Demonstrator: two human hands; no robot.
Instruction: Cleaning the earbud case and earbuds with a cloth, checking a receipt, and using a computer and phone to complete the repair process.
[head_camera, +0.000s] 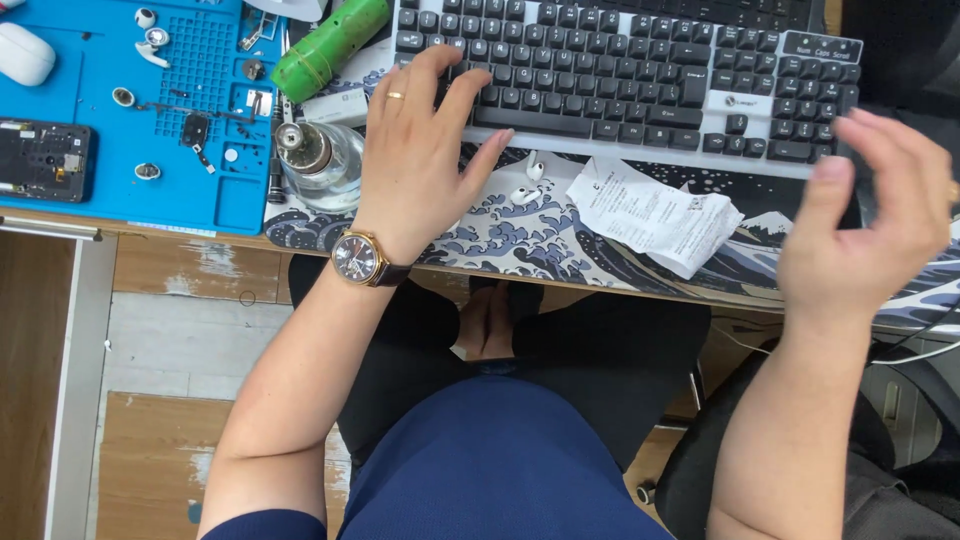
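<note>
Just beside my left hand (420, 160) I see a glass bottle (322, 160), two white earbuds (527, 182) and a crumpled receipt (652, 215) on the wave-print mat (510, 235). A blue repair mat (120, 110) covers the worktop's left end. Left fingers rest spread on the black keyboard (620, 75), gripping nothing; my right hand (865, 215) hovers loose, fingers curled, past its right end.
</note>
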